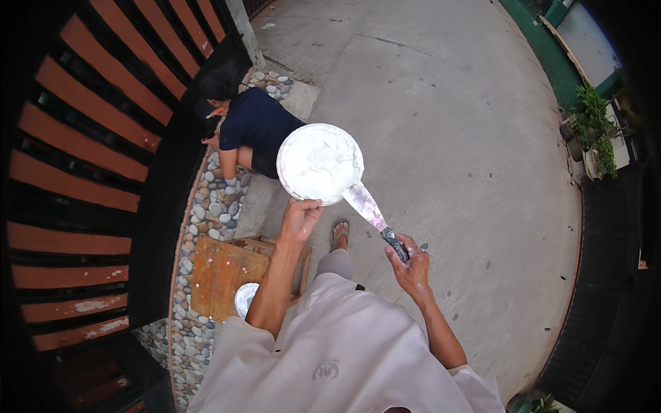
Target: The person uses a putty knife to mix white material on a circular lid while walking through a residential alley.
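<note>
Held out in front of me is a round white lid with thick white putty spread over its face. My left hand grips it at the near edge. The handle of a putty knife is wrapped by the fingers of my right hand. Its metal blade is stained white and pinkish, and the tip meets the lid's lower right rim. White smears show on my right fingers.
A wooden stool with a white tub stands at my left. Beyond it a person in dark blue crouches beside the orange-and-black slatted gate. Pebbles border the concrete driveway. Potted plants stand far right.
</note>
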`<state>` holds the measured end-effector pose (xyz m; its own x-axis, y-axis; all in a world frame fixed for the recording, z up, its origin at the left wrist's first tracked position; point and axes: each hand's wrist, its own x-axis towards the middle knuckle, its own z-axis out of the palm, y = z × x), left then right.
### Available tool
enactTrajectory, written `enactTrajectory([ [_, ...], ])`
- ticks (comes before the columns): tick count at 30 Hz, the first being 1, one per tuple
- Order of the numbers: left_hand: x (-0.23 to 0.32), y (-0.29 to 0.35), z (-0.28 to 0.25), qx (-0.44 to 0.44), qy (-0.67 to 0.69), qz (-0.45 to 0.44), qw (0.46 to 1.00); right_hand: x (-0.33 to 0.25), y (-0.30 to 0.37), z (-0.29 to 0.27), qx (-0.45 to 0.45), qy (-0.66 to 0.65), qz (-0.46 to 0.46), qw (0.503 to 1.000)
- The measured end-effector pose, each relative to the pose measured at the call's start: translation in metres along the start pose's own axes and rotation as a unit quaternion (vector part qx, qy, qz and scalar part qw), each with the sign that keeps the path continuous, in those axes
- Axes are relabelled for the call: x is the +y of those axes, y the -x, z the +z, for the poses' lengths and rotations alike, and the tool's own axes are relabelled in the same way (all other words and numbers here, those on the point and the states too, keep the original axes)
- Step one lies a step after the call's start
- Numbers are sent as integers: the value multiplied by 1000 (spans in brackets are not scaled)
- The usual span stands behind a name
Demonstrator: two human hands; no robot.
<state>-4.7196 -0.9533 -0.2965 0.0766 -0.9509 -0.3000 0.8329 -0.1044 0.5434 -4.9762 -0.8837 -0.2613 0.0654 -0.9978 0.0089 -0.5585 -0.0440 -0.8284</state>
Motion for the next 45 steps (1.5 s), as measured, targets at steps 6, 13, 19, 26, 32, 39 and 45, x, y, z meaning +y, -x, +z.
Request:
enactTrajectory([
  [6, -4, -144, 59, 8, -5, -26, 1000, -11, -144, -17, 24, 24, 33, 999],
  [13, -25, -325, 67, 15, 43, -89, 995, -6, -305, -34, 48, 46, 26, 997],
  [19, -29, -443, 192, -69, 28, -69, 995, 47, -461, -62, 116, 178, -96, 973],
  [26, -46, -604, 288, -112, 67, -49, 990, 67, -648, -127, 59, 166, -87, 980],
  [32, -55, -735, 331, -113, 59, -25, 992, 82, -785, -155, 39, 169, -79, 982],
  [39, -70, -930, 353, -53, 89, -61, 993, 103, -967, -154, 6, 186, -52, 981],
  [45, -31, -1103, 418, -67, 86, -50, 993, 83, -1145, -161, 32, 170, -63, 983],
])
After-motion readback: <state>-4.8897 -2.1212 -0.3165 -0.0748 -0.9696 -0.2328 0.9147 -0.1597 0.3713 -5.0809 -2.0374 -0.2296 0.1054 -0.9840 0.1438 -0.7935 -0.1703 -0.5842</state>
